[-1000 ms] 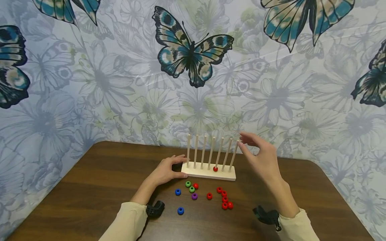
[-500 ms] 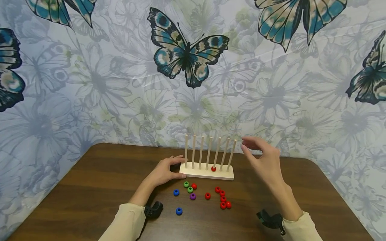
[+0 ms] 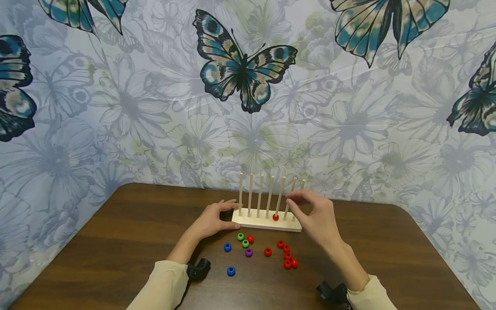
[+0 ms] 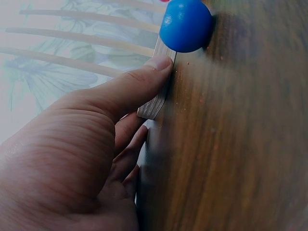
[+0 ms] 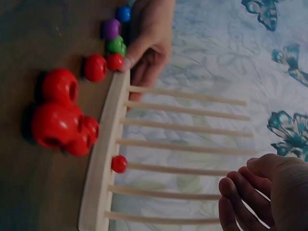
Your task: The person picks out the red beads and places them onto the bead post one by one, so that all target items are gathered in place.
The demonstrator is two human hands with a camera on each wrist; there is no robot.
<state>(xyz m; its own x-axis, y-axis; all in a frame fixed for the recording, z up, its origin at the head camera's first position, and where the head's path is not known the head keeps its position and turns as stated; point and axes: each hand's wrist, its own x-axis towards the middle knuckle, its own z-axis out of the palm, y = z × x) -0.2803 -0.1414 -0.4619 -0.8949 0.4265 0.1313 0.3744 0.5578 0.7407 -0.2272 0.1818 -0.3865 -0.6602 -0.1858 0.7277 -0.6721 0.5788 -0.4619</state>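
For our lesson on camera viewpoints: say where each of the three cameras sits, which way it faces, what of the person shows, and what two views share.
Head: worn on the head, facing forward and down at the table; shows both forearms, left hand and right hand.
Left wrist: low beside the left hand, facing along the tabletop; thumb on the peg rack.
Right wrist: behind the right hand, facing the pegs.
Shared: head and right wrist both show the red bead on its peg.

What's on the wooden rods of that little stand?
One red bead sits at the bottom of the fifth rod from the left of the wooden stand. The other rods look bare, though the right hand covers the lower part of the last two.
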